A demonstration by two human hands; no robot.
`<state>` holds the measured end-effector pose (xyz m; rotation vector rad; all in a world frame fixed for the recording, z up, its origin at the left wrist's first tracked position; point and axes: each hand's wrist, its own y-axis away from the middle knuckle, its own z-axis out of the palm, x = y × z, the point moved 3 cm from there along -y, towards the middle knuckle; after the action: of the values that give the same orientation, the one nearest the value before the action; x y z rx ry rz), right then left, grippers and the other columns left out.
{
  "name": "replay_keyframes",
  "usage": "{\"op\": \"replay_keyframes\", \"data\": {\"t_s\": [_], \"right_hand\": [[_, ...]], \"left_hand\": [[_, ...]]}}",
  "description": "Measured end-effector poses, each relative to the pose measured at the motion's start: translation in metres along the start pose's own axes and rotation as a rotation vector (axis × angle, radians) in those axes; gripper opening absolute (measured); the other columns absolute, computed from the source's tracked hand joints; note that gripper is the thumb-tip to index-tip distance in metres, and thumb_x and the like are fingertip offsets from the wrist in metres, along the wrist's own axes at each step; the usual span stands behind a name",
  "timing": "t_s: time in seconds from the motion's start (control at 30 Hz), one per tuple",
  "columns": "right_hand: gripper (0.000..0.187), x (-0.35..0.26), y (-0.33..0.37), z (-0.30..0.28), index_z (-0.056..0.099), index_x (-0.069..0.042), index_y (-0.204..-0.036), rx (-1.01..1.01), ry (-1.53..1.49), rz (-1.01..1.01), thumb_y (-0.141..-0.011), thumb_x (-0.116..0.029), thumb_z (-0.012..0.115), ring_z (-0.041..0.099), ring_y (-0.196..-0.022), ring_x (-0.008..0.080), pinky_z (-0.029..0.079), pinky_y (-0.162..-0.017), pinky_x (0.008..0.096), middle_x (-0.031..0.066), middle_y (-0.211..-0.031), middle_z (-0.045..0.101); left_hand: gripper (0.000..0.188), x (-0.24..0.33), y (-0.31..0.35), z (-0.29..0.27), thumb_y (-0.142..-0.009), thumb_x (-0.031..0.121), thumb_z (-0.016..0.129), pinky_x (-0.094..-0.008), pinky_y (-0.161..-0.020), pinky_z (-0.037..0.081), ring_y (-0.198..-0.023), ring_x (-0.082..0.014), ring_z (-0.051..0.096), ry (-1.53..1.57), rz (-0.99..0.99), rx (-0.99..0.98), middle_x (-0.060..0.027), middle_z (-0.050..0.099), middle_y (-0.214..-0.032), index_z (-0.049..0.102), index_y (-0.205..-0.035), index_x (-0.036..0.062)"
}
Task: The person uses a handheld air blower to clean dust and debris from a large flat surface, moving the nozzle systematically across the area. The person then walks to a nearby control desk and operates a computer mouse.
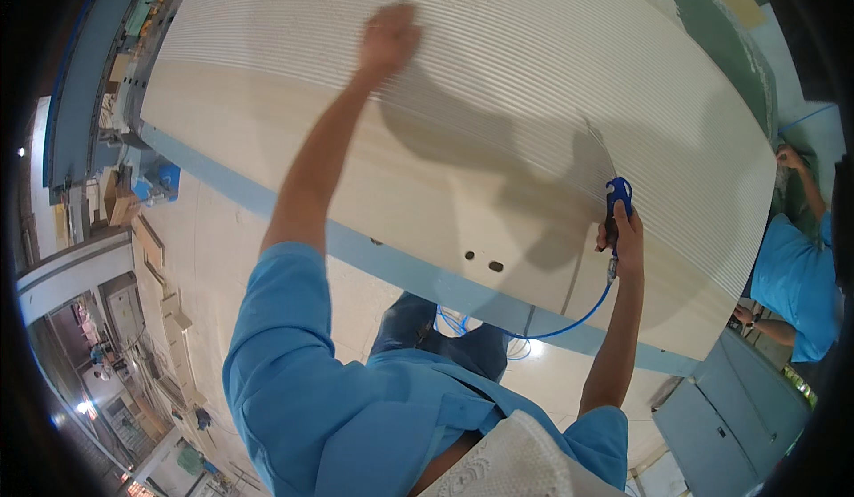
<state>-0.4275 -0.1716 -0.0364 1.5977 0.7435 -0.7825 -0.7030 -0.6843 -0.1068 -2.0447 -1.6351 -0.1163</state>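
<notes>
My right hand [630, 241] is wrapped round a blue air blow gun [618, 196], whose thin metal nozzle points up and left over a large pale board [427, 194]. A blue air hose [578, 323] runs from the fitting below the grip, curving down and left past the board's near edge. Fine parallel grooves [534, 61] cover the far part of the board; the near strip is smooth. My left hand [391, 39] is stretched far out above the grooves and casts a shadow. Motion blurs its fingers, and nothing shows clearly in them.
Two dark holes [482, 261] pierce the board near the light-blue table edge [400, 274]. At the far right stands another person in a blue shirt [796, 266], a hand near the board's end. Grey-blue cabinets [729, 408] stand lower right. Shelving and a blue container [160, 183] are at left.
</notes>
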Motion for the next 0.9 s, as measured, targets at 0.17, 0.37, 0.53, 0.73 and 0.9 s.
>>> {"op": "replay_keyframes", "data": {"t_s": [0.17, 0.37, 0.53, 0.73, 0.9], "right_hand": [[0.039, -0.003, 0.016, 0.016, 0.051, -0.009, -0.106, 0.013, -0.029, 0.065, -0.105, -0.047, 0.060, 0.057, -0.047, 0.0133, 0.050, -0.044, 0.0293, 0.0049, -0.063, 0.060], [0.042, -0.005, 0.033, 0.085, 0.055, -0.005, -0.118, -0.269, -0.031, 0.132, -0.106, -0.045, 0.060, 0.058, -0.048, 0.0121, 0.050, -0.045, 0.0283, 0.0047, -0.065, 0.061], [0.038, -0.025, 0.018, 0.121, 0.055, -0.005, -0.117, -0.279, 0.001, 0.079, -0.107, -0.041, 0.058, 0.057, -0.048, 0.0115, 0.051, -0.047, 0.0282, 0.0032, -0.064, 0.060], [0.036, -0.039, 0.015, 0.090, 0.054, -0.007, -0.113, -0.122, -0.024, 0.057, -0.107, -0.042, 0.057, 0.058, -0.047, 0.0135, 0.051, -0.046, 0.0299, 0.0056, -0.064, 0.061], [0.035, -0.037, 0.017, 0.066, 0.052, -0.009, -0.105, 0.011, -0.070, 0.056, -0.108, -0.044, 0.056, 0.058, -0.048, 0.0140, 0.051, -0.045, 0.0300, 0.0057, -0.063, 0.060]], "left_hand": [[0.064, -0.179, 0.031, -0.094, -0.105, 0.050, 0.046, -0.0589, -0.121, 0.027, -0.145, -0.0419, 0.041, -0.415, -0.781, 0.168, -0.0182, 0.047, -0.158, 0.048, -0.152, 0.0070], [0.076, -0.040, 0.027, -0.010, -0.100, 0.053, 0.054, -0.0645, -0.123, 0.016, -0.152, -0.0466, 0.028, -0.413, -0.199, 0.072, -0.0280, 0.041, -0.157, 0.043, -0.153, 0.0016], [0.067, 0.130, -0.031, 0.072, -0.108, 0.059, 0.035, -0.0571, -0.129, 0.011, -0.159, -0.0346, 0.018, -0.089, 0.277, -0.248, -0.0133, 0.025, -0.171, 0.034, -0.162, 0.0199], [0.056, 0.014, -0.128, 0.050, -0.105, 0.047, 0.047, -0.0542, -0.124, 0.027, -0.146, -0.0340, 0.043, -0.114, 0.106, -0.029, -0.0133, 0.052, -0.153, 0.050, -0.149, 0.0119], [0.071, -0.170, -0.094, -0.042, -0.108, 0.054, 0.028, -0.0537, -0.126, 0.016, -0.155, -0.0416, 0.021, -0.248, -0.619, 0.002, -0.0202, 0.026, -0.169, 0.030, -0.162, 0.0081]]}}
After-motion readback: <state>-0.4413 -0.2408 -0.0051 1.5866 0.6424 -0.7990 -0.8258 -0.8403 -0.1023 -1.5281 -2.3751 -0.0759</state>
